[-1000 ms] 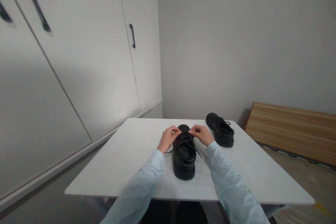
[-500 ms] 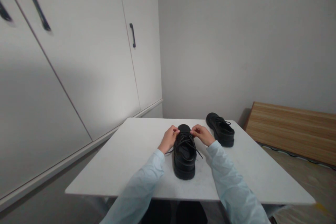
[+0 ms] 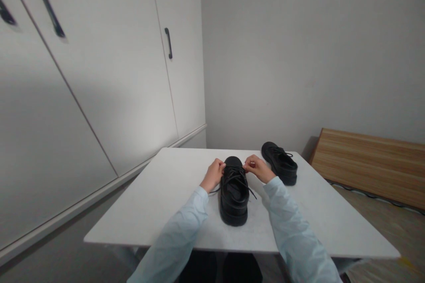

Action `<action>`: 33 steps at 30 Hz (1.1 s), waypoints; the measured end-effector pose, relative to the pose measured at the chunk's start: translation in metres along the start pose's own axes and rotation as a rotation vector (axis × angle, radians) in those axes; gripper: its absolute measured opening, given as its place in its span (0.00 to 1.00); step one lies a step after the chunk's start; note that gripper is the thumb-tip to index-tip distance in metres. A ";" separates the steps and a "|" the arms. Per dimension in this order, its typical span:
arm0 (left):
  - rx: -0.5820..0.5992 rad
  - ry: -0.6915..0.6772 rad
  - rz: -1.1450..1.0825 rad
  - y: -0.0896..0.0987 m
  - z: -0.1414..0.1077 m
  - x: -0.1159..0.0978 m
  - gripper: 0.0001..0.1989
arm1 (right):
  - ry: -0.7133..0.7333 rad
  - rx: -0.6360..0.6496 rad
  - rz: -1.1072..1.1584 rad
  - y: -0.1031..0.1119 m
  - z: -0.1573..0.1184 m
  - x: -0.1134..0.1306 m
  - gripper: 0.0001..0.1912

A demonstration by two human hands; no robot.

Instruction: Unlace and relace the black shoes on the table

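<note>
A black lace-up shoe (image 3: 233,215) stands upright on the white table, its toe pointing away from me and its heel towards me. My left hand (image 3: 213,175) is closed in a pinch at the left side of the lacing, close to the toe. On the opposite side, my right hand (image 3: 259,168) pinches at the front of the lacing too. The black shoelace (image 3: 235,177) crosses over the tongue, and its loose ends hang out to both sides. What lies between the fingertips is tiny and dark, apparently the lace's front row.
A second black shoe (image 3: 286,172), laced, stands at the table's back right. The white table (image 3: 166,212) reaches towards a grey wall. White cabinets (image 3: 109,75) with dark handles line the left side. A wood-grain board (image 3: 368,163) leans low at the right.
Both hands have drawn slightly outward from the shoe's front, fingers still pinched. The shoe stays where it was on the table, and the view has shifted a little.
</note>
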State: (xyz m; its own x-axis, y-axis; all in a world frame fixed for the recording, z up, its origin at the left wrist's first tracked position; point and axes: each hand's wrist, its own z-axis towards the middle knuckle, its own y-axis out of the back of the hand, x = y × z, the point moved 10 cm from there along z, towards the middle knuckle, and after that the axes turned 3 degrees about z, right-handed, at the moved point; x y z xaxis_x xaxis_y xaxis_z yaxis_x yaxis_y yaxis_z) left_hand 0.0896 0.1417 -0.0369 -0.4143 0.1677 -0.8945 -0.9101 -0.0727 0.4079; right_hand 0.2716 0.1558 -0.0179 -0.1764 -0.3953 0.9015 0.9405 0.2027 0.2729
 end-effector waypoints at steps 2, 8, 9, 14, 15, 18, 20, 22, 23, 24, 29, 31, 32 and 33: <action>0.006 0.016 -0.006 0.000 0.000 0.001 0.06 | 0.012 -0.001 -0.043 0.002 0.000 -0.001 0.21; 0.001 0.025 -0.026 0.001 -0.001 0.002 0.07 | 0.041 -0.014 -0.147 0.004 0.001 0.003 0.20; -0.002 0.026 -0.031 0.002 -0.001 0.002 0.06 | 0.042 -0.019 -0.157 0.004 0.001 0.004 0.20; 0.029 0.012 -0.072 0.001 0.000 0.000 0.06 | 0.049 -0.032 -0.210 0.005 0.000 0.011 0.18; 0.044 -0.003 -0.082 0.000 0.000 -0.001 0.07 | 0.052 -0.032 -0.226 0.005 0.000 0.012 0.18; 0.052 -0.080 -0.084 0.003 -0.001 -0.011 0.07 | 0.055 -0.045 -0.245 0.005 -0.001 0.016 0.16; 0.007 -0.150 -0.068 0.010 -0.004 -0.021 0.08 | 0.044 -0.051 -0.221 0.005 -0.001 0.018 0.16; -0.038 -0.222 -0.069 0.017 -0.008 -0.034 0.09 | 0.037 -0.047 -0.205 0.003 -0.002 0.020 0.15; -0.048 -0.248 -0.079 0.019 -0.010 -0.039 0.10 | 0.036 -0.043 -0.203 0.001 -0.002 0.022 0.15; -0.049 -0.267 -0.092 0.021 -0.012 -0.044 0.10 | 0.037 -0.040 -0.203 0.000 -0.002 0.024 0.14; -0.024 -0.307 -0.106 0.020 -0.017 -0.054 0.12 | 0.031 -0.069 -0.133 0.001 -0.003 0.031 0.16; -0.020 -0.319 -0.092 0.019 -0.017 -0.054 0.12 | 0.022 -0.069 -0.112 0.001 -0.003 0.030 0.17; -0.018 -0.320 -0.085 0.018 -0.016 -0.054 0.12 | 0.016 -0.062 -0.112 0.000 -0.003 0.030 0.17; -0.015 -0.317 -0.076 0.016 -0.016 -0.053 0.12 | 0.011 -0.053 -0.116 -0.001 -0.003 0.029 0.18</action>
State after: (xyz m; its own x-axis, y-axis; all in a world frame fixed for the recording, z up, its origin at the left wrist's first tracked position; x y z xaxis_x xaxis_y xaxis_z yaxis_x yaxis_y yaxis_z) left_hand 0.0964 0.1163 0.0142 -0.3255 0.4710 -0.8199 -0.9394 -0.0626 0.3370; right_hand 0.2663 0.1413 0.0065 -0.2818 -0.4228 0.8613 0.9281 0.1075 0.3565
